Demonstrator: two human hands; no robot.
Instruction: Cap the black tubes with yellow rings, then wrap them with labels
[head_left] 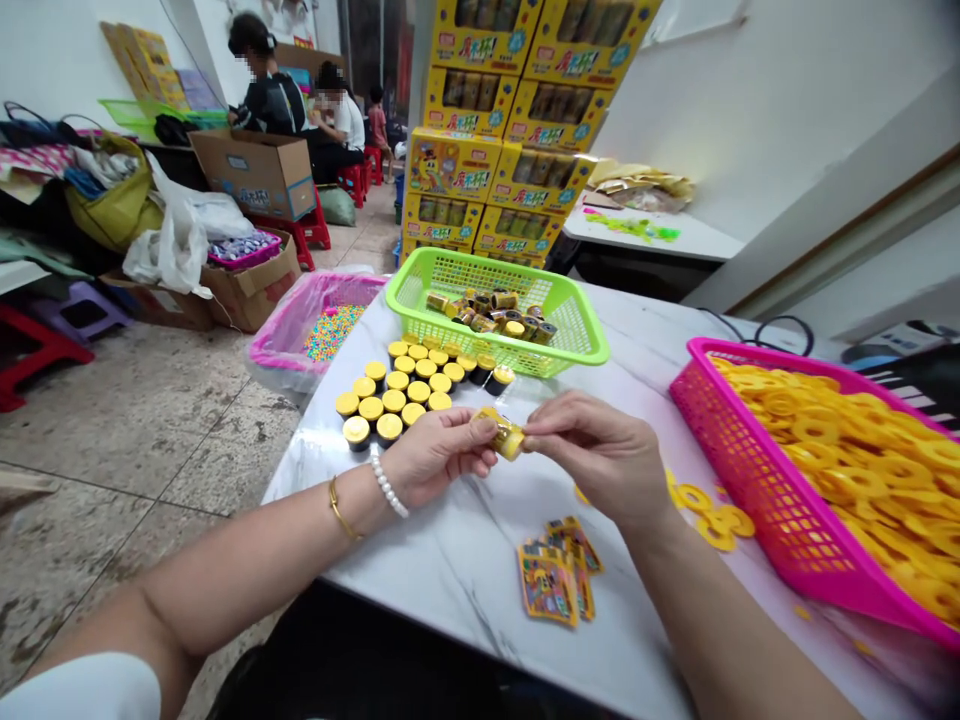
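Observation:
Between my two hands, above the marble-patterned table [442,560], is a small yellow printed cylinder [507,438]. My left hand [442,445] is closed round its left end, thumb on top. The fingers of my right hand [600,450] pinch its right end; whether they also hold some small part is hidden. Just beyond my left hand stand several dark cups with yellow lids [394,400]. Nearer the front edge, between my forearms, lies a loose pile of printed orange packets [551,585]. Yellow rings [716,525] lie beside my right wrist.
Behind my hands a green basket [592,335] holds more printed cylinders. At right stands a pink basket [742,480] full of yellow rings. A pink tub [274,345] of coloured beads sits left of the table. Yellow boxes [487,165] are stacked behind; people [274,105] sit farther back.

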